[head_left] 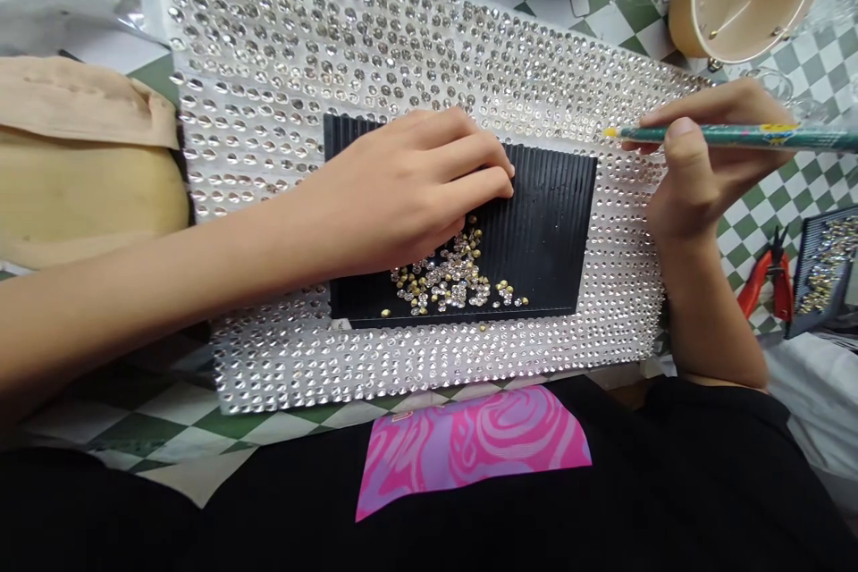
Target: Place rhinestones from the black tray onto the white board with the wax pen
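Pen: gripped in our right hand, right of the tray.
Stones: on the tray, beside our left hand; its grip we can't tell.

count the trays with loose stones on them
2. One tray is in the middle, partly covered by the left hand; the other tray is beside the red pliers, cut off by the right edge. More may be hidden.
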